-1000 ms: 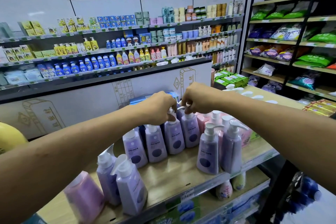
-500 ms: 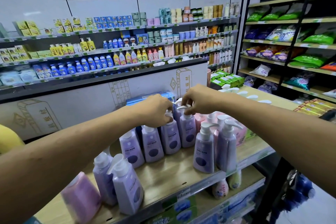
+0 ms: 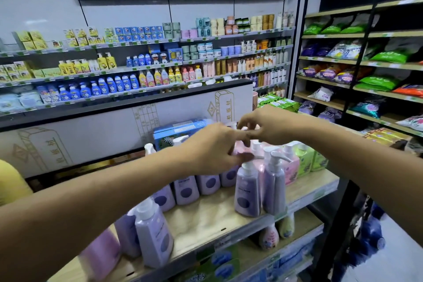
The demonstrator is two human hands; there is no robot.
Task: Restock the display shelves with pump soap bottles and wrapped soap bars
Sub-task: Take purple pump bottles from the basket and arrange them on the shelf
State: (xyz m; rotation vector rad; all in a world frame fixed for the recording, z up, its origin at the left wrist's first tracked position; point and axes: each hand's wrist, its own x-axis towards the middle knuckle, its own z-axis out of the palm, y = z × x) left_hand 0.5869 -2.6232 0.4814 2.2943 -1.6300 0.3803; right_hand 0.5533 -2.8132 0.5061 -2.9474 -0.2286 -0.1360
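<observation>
Left hand (image 3: 215, 149) hangs loose and right hand (image 3: 265, 128) curls downward, fingertips almost meeting, over the pump soap bottles (image 3: 247, 192) standing on the wooden shelf (image 3: 206, 217); blur hides the right's grip. Row-straightening seems underway; next, turning pump heads alike.

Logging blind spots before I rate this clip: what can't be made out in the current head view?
Head view only:
- Left hand: motion blur; whether its fingers hold a pump is unclear.
- Right hand: blurred, and its curled fingers hide whatever lies beneath.
- Back-row purple bottles: tops hidden behind the left hand.
- Pink bottle, bottom left: mostly covered by the left forearm.
- Front purple bottle: label print too small to read.
</observation>
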